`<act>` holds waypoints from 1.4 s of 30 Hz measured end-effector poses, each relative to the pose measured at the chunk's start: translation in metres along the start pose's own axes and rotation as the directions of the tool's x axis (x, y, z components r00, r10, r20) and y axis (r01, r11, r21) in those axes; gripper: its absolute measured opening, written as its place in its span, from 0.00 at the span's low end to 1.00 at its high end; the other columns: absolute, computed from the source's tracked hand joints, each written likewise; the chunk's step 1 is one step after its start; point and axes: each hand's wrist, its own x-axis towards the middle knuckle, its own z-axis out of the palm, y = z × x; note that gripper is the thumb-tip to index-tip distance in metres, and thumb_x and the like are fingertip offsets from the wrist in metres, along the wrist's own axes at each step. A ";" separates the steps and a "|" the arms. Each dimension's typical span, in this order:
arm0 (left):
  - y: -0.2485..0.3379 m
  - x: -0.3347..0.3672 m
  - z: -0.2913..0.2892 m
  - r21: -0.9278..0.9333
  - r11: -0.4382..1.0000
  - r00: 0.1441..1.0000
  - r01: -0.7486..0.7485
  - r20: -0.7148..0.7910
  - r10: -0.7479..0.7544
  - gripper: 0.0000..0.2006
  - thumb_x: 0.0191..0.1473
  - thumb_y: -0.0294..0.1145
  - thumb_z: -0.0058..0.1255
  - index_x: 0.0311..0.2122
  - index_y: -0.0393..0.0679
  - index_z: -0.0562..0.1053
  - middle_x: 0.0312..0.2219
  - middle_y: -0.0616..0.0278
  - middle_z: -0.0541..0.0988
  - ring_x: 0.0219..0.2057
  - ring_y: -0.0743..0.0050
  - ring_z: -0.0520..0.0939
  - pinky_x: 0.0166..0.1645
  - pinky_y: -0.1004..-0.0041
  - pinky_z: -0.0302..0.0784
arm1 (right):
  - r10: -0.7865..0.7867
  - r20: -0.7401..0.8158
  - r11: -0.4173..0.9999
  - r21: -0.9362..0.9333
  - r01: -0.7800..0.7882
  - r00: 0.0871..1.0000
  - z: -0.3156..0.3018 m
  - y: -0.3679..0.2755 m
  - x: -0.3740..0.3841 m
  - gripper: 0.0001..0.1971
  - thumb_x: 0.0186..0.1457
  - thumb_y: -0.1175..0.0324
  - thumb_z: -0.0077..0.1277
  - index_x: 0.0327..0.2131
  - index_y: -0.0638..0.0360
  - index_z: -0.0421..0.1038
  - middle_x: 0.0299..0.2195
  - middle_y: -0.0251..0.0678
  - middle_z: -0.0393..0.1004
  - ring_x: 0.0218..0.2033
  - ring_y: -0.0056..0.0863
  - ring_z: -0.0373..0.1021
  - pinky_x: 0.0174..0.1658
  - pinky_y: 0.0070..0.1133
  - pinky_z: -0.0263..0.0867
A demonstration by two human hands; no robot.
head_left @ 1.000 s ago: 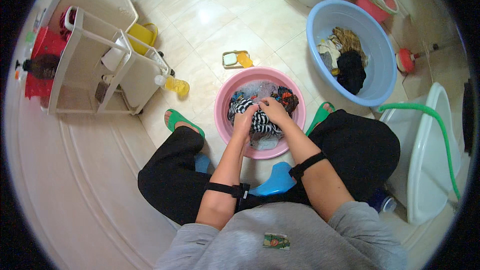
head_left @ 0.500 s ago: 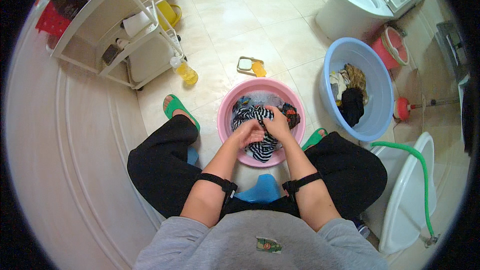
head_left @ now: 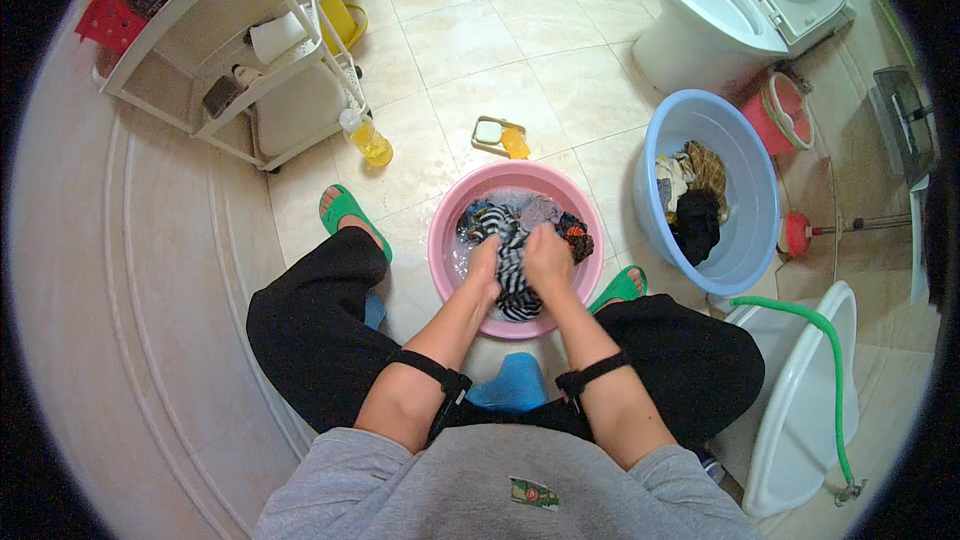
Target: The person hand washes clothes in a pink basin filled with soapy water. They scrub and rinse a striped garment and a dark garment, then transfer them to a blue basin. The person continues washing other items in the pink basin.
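Observation:
A pink basin of soapy water stands on the floor between my feet. In it lies a black-and-white striped cloth garment, bunched up between my two hands. My left hand is closed on the left side of the cloth. Opposite it, my right hand is closed like a fist on the right side. Other wet clothes, one dark with orange patches and one greyish, lie around the striped one. The fingertips of both hands are hidden.
To the right, a blue tub holds several clothes. A soap dish with an orange piece sits beyond the basin. A bottle of yellow liquid stands by the white rack. Toilet at far right; green hose near right.
My left hand has gone from loosely spread to closed on the striped cloth. My right hand has tightened, and the cloth is now bunched narrower between them.

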 end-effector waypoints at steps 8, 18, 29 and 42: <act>0.034 0.001 -0.005 0.557 0.737 0.923 -0.384 0.260 0.284 0.09 0.48 0.37 0.51 0.22 0.46 0.69 0.19 0.69 0.69 0.20 0.75 0.70 0.27 0.70 0.68 | -0.322 0.088 0.937 0.172 0.304 0.943 0.003 -0.046 -0.038 0.11 0.59 0.62 0.43 0.33 0.60 0.67 0.28 0.54 0.73 0.31 0.59 0.70 0.35 0.48 0.64; 0.025 -0.053 0.047 0.677 0.699 0.968 -0.233 0.229 0.101 0.18 0.45 0.34 0.54 0.40 0.34 0.76 0.33 0.57 0.81 0.32 0.70 0.81 0.39 0.71 0.76 | 0.187 0.621 0.066 0.765 -0.641 0.761 -0.014 0.043 0.027 0.23 0.59 0.46 0.47 0.43 0.58 0.74 0.31 0.35 0.79 0.34 0.29 0.76 0.37 0.23 0.70; 0.027 -0.031 0.029 0.122 0.984 0.926 0.127 0.341 -0.161 0.26 0.56 0.55 0.53 0.51 0.45 0.71 0.42 0.59 0.80 0.40 0.64 0.83 0.45 0.62 0.80 | -0.044 -0.024 0.720 0.693 0.048 0.999 -0.027 0.014 0.018 0.20 0.47 0.77 0.53 0.47 0.60 0.73 0.39 0.34 0.76 0.41 0.25 0.72 0.48 0.22 0.66; -0.006 0.009 0.009 0.009 0.977 0.947 -0.212 0.250 0.203 0.11 0.59 0.41 0.45 0.39 0.46 0.73 0.28 0.64 0.78 0.30 0.69 0.79 0.39 0.67 0.76 | -0.295 -0.294 0.928 0.138 0.346 0.909 0.007 -0.037 -0.010 0.08 0.56 0.66 0.51 0.28 0.60 0.72 0.24 0.48 0.74 0.26 0.50 0.72 0.30 0.40 0.67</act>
